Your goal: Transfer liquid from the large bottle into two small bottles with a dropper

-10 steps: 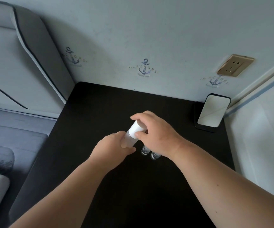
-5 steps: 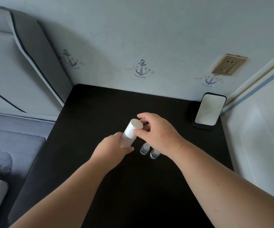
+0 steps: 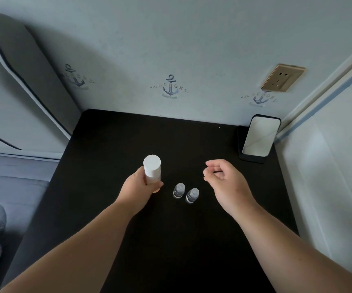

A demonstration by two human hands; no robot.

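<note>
The right hand (image 3: 225, 180) has let go of the large bottle's white cap (image 3: 152, 166) and drawn away to the right; the left hand (image 3: 138, 187) has stood the large bottle (image 3: 153, 174) more upright.

The left hand's fingers wrap the bottle's lower body, its long axis near vertical, cap still on, on the black table (image 3: 111, 144). The right hand hovers with fingers loosely curled, holding nothing visible. Two small bottles (image 3: 185, 193) stand side by side between the hands, upright. The cap lies to the left of the right fingers, which seem the nearer free hand to remove it. No dropper is visible.
</note>
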